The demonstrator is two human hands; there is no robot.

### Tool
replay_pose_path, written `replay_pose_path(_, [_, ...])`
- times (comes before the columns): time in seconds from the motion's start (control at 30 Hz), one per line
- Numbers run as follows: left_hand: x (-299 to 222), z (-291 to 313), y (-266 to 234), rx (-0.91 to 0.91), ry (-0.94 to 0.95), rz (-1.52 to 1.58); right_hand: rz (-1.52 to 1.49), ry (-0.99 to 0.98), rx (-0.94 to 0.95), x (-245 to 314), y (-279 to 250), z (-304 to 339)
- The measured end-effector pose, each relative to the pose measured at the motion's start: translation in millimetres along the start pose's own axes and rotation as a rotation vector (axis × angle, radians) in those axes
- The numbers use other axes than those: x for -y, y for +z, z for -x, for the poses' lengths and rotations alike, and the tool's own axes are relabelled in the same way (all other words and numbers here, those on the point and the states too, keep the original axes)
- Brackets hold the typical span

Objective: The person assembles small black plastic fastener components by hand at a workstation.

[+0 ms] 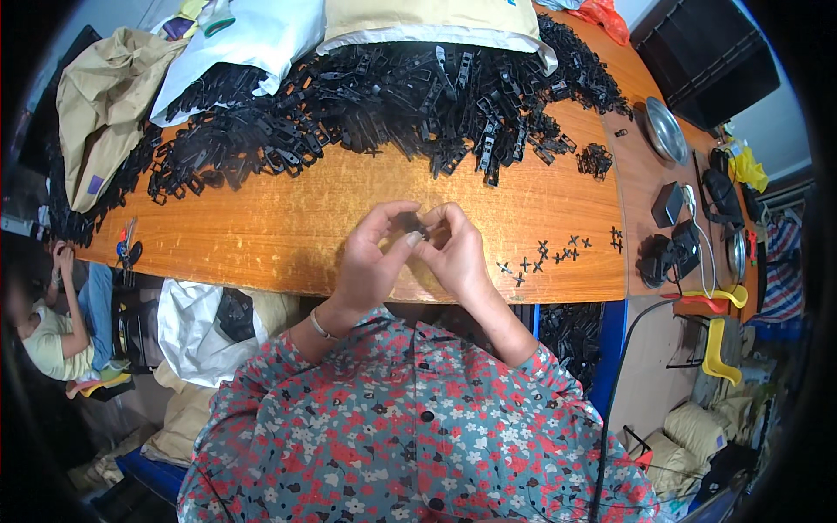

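Observation:
Over the middle of the wooden table (235, 235), my left hand (370, 257) and my right hand (455, 253) meet at the fingertips. Between them is a small black plastic piece (413, 225), mostly covered by the fingers, so its exact shape cannot be made out. Both hands have their fingers closed on it. To the right of my right hand lie several small black cross-shaped pieces (542, 253), scattered near the table's front edge. Beyond my hands spreads a large heap of long black plastic parts (375, 100).
A white sack (253, 44) and a tan sack (427, 22) rest at the heap's back. Farther right are a little black pile (595, 160), a metal bowl (666, 131) and a black device (667, 257). A blue bin (610, 349) stands below the edge. Another person (61, 322) sits far left.

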State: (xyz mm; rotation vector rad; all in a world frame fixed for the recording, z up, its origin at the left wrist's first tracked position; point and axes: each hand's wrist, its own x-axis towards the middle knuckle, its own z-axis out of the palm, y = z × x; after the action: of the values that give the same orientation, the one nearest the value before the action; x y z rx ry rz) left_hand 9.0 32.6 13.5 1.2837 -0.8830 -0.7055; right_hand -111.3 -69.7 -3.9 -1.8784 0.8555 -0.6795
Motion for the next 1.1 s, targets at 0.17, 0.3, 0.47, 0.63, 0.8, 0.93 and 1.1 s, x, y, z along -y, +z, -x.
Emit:
replay_pose_path(0.17, [0.7, 3.7, -2.2, 0.034, -0.055, 0.044, -0.057, 0.085, 0.037, -4.6, 3.1, 3.6])
replay_pose_path(0.3, [0.3, 3.1, -6.8, 0.093, -0.063, 0.022, -0.244, -0.019, 0.028, -14.1, 16.3, 8.2])
replay_pose_path(0.47, [1.0, -0.4, -12.1, 0.087, -0.223, 0.154, -0.547, 0.146, 0.171, 4.6, 13.5, 10.1])
replay_pose_path(0.63, [-5.9, -8.8, -18.6, 0.079, -0.197, 0.252, -0.491, 0.163, 0.228, 18.7, -3.0, 15.3])
replay_pose_path(0.8, [-12.2, -30.8, -19.7, 0.232, -0.194, 0.277, -0.534, 0.217, 0.429, 27.4, -8.4, 22.7])
replay_pose_path(0.93, [-13.9, -25.9, -6.4, 0.403, -0.305, 0.328, -0.528, 0.178, 0.389, 23.3, -1.7, 29.1])
replay_pose_path(1.1, [-27.4, -16.8, 3.9, 0.45, -0.164, 0.029, -0.583, 0.09, 0.305, 24.0, -4.8, 36.5])
